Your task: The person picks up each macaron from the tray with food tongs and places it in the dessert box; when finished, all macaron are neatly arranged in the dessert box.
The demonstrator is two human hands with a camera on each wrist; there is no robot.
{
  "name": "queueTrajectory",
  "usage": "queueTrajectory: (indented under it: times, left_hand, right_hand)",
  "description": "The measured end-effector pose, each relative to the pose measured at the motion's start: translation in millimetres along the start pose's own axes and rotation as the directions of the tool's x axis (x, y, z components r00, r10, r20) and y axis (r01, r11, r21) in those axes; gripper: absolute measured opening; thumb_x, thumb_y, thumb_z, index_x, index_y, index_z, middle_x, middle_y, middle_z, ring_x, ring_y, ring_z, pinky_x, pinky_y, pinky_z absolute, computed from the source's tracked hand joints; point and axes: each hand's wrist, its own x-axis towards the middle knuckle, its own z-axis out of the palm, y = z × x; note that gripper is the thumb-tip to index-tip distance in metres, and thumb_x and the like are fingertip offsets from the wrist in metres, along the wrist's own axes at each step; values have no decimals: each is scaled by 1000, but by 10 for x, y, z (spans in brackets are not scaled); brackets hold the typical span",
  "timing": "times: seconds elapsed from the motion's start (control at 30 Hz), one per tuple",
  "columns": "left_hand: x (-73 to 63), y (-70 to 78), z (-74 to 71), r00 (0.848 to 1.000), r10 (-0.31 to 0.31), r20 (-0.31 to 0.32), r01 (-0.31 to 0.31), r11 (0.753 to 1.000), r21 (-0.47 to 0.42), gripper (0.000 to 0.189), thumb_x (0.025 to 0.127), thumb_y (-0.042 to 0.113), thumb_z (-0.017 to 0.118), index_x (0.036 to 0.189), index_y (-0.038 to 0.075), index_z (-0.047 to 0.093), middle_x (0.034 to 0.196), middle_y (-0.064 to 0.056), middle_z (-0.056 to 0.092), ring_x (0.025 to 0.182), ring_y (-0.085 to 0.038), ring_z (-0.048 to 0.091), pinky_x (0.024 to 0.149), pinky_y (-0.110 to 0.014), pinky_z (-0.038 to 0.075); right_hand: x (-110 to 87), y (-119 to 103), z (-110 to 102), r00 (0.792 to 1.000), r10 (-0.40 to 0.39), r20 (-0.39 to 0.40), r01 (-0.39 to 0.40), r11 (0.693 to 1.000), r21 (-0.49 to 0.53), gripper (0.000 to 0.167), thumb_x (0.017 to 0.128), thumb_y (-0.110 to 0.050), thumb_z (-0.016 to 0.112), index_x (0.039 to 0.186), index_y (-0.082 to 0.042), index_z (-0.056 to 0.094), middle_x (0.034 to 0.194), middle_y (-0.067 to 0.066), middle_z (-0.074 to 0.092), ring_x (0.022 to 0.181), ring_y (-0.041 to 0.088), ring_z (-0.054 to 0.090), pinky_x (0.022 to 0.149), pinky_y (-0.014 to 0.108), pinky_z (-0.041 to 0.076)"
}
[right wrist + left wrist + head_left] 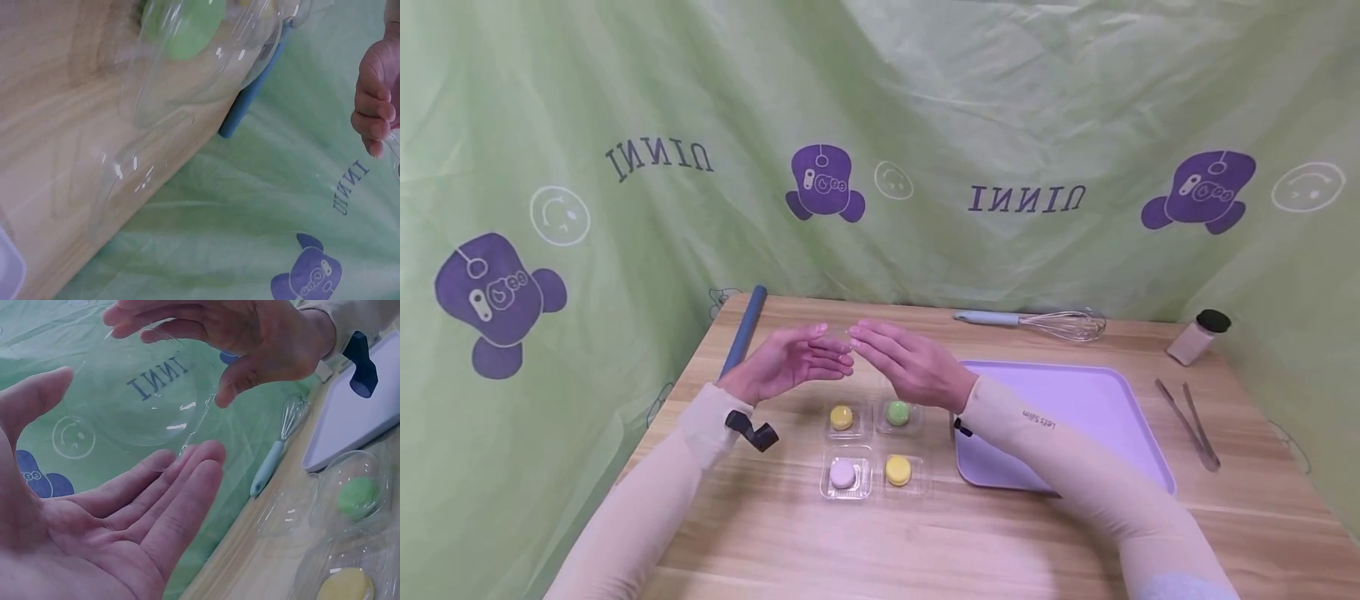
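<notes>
Between my hands, above the back part of the table, is a clear round plastic lid (pixel 147 415), hard to see against the curtain. My left hand (pixel 786 362) holds its rim between the thumb on one side and nearly straight fingers below. The right hand (pixel 913 367) grips the opposite part of the rim, its fingers over the top and its thumb at the side. Below, clear plastic boxes stand on the table with macarons inside: yellow (pixel 842 417), green (pixel 898 412), lilac (pixel 842 473) and another yellow (pixel 898 471).
A lilac tray (pixel 1060 417) lies under my right forearm. Beyond it is a whisk (pixel 1060 323); to its right are tongs (pixel 1191 427) and a black-capped jar (pixel 1199 337). A blue roll (pixel 745 329) lies at the table's left edge. A green curtain (pixel 925 92) hangs behind.
</notes>
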Motion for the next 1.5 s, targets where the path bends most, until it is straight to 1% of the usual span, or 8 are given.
queueTrajectory:
  times: [0.1,0.17,0.43,0.63,0.87,1.1,1.33,1.5]
  left_hand:
    - [-28,-15,1,993,110,-40,-106,991,85,55,106,28,48,138,-16,46,118,-9,75,112,-23,72,105,-36,57]
    - [-60,-27,24,964,243,-107,-218,954,206,52,102,22,57,138,-14,48,120,-6,75,113,-18,71,104,-31,57]
    - [-267,-169,170,741,665,-98,-427,578,695,68,75,3,86,137,-2,58,135,-24,64,125,-34,64,110,-21,50]
    - [-443,-441,272,681,732,-10,-470,448,760,73,67,0,90,134,-3,60,132,-23,66,123,-21,66,109,-21,51]
    - [-560,-722,386,683,730,-15,-505,487,713,72,67,-2,90,133,-5,60,130,-25,67,123,-16,66,108,-24,53]
    - [-630,-857,379,781,624,-31,-407,546,732,71,69,10,92,133,1,62,131,-18,69,119,-33,68,107,-30,55]
    - [-733,-970,298,857,509,80,-296,360,885,78,62,30,97,129,5,66,131,-11,70,121,-30,68,104,-50,57]
    - [-792,-1062,281,911,402,96,-247,342,907,77,69,43,92,133,11,64,134,-5,69,123,-27,67,105,-46,56]
  right_hand:
    - [26,-62,-9,989,148,20,-149,968,204,60,87,-5,69,140,10,47,144,27,54,136,36,55,122,41,42]
    - [55,-113,-40,948,312,58,-309,865,396,76,82,-10,79,145,11,41,149,30,49,141,37,49,124,42,39]
    - [153,-305,-270,619,697,362,-582,98,807,84,81,10,75,154,2,35,161,21,39,151,33,36,128,32,30]
    - [94,-470,-310,611,602,514,-612,-53,789,85,82,9,75,154,5,31,162,25,35,152,37,33,128,30,29]
    - [-40,-659,-299,595,539,596,-671,-77,738,80,81,8,76,152,2,39,157,25,43,149,36,38,127,28,30]
    - [-127,-858,-281,517,539,665,-775,-35,631,76,79,-6,83,147,-7,49,152,11,54,144,26,49,123,33,39]
    - [-208,-1051,-245,553,473,686,-829,237,506,80,76,-20,88,147,-8,51,149,7,57,137,23,56,117,40,47]
    - [-236,-1129,-241,612,400,683,-788,385,481,81,76,-27,88,145,-6,52,147,10,59,133,24,60,115,36,49]
